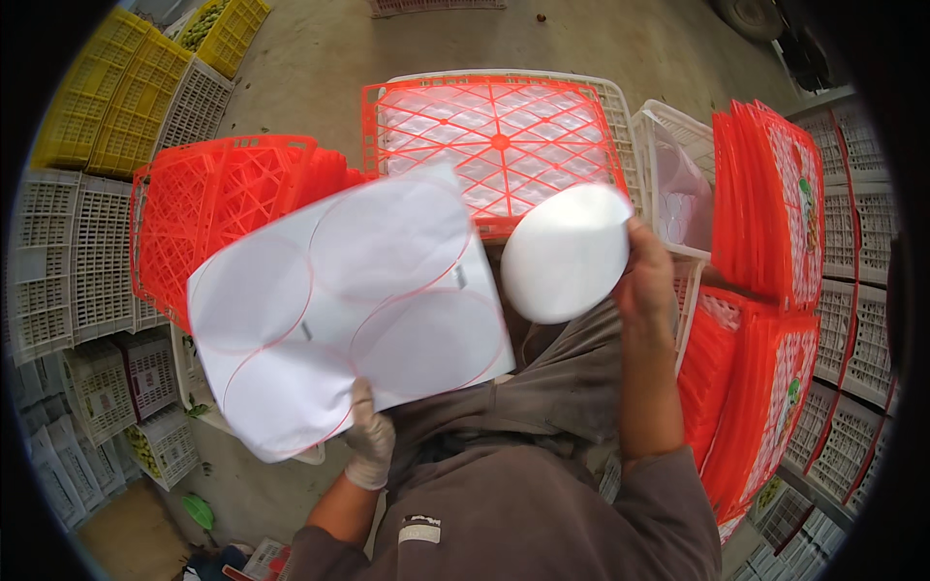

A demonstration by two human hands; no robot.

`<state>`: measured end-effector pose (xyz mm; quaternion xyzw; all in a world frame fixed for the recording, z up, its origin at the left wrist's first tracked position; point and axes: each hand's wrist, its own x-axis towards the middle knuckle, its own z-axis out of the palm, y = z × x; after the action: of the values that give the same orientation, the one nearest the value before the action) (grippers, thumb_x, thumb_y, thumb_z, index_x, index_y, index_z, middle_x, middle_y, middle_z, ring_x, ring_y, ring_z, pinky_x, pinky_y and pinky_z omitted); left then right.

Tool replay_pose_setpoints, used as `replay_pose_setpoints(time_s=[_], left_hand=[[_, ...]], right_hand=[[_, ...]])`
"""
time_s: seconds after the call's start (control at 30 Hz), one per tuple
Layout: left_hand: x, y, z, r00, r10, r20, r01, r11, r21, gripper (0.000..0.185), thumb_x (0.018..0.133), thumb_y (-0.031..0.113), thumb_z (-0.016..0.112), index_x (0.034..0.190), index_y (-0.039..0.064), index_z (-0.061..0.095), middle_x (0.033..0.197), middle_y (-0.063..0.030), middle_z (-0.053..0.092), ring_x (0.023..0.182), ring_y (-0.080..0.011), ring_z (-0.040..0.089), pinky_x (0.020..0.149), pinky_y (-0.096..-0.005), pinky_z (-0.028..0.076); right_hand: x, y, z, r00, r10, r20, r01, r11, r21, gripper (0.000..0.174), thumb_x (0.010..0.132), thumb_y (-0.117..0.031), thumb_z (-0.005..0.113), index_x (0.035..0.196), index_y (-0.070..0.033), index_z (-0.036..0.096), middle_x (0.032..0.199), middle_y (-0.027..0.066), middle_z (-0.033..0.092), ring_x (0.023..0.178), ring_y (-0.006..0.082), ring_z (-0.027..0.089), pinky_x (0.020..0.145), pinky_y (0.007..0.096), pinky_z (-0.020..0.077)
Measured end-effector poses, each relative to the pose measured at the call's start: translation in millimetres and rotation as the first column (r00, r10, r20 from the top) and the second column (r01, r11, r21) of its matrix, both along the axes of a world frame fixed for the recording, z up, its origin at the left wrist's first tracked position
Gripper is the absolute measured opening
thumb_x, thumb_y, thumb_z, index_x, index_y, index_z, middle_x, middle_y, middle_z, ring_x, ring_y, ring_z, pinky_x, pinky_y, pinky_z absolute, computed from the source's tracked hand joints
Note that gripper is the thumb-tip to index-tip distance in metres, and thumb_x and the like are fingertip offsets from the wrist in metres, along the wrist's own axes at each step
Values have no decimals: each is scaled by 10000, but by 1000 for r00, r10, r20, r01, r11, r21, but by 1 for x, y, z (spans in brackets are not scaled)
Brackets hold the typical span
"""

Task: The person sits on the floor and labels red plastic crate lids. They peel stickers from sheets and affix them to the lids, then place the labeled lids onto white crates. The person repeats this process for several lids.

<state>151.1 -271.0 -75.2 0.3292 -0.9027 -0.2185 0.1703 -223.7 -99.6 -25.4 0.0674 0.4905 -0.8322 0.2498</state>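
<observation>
My left hand [370,436], in a whitish glove, pinches the near edge of a white sheet [341,290] with its thumb on top. Large circles outlined in red cover that sheet, and it tilts across my lap. Between the fingers of my right hand [647,272] is a round white paper piece [565,254], held by its right edge and apart from the sheet. Just beyond both lies a red plastic lattice panel [498,141] over white padding. It rests on a white plastic crate [617,98], whose near side is hidden.
Red lattice panels [218,196] are piled at the left. More upright red panels [763,210] stand at the right, beside a white crate [672,116] holding printed sheets. Yellow crates [109,94] and white crates [109,247] are stacked left. A green bowl [197,510] lies on the floor.
</observation>
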Motion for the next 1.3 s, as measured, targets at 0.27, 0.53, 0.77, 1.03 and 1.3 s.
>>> replay_pose_setpoints(time_s=[0.27,0.53,0.77,1.03,1.3], left_hand=[[75,10,-38,991,-86,-106,76,993,-90,586,753,-165,406,1322,-53,490,1247,-229,580,1129,-368,577,998,-420,450],[73,5,-44,999,-4,-52,7,999,45,527,777,-162,397,1289,-76,489,1196,-210,602,1025,-322,608,952,-382,472],[63,5,-29,996,66,64,-79,972,222,467,794,-130,369,1227,-89,539,1190,-222,591,1094,-334,584,992,-393,446],[103,-12,-87,958,-125,-258,251,802,543,416,1007,151,338,1346,-53,464,1352,-146,513,1238,-260,485,1092,-354,362],[3,-50,-45,913,-98,-397,408,188,893,493,936,96,507,1407,-16,417,1331,-142,534,1160,-241,537,1032,-352,424]], right_hand=[[-54,-66,0,399,218,-891,552,719,423,61,859,-59,657,810,-25,649,791,116,687,624,180,647,558,315,520],[-33,-162,-92,78,859,-507,576,376,726,161,859,-206,634,760,-78,631,772,86,632,788,271,640,616,409,533],[-48,-178,-125,435,779,-451,683,41,729,552,914,-535,533,1341,-185,550,1416,246,459,1319,442,397,1072,596,288],[-65,-197,-82,601,799,15,228,-189,955,689,902,-612,480,1474,-236,403,1527,238,294,1378,526,243,1056,696,195],[-3,-67,24,223,787,-575,-683,547,484,733,838,-263,713,1465,-87,377,1338,224,548,1201,316,556,982,396,452]])
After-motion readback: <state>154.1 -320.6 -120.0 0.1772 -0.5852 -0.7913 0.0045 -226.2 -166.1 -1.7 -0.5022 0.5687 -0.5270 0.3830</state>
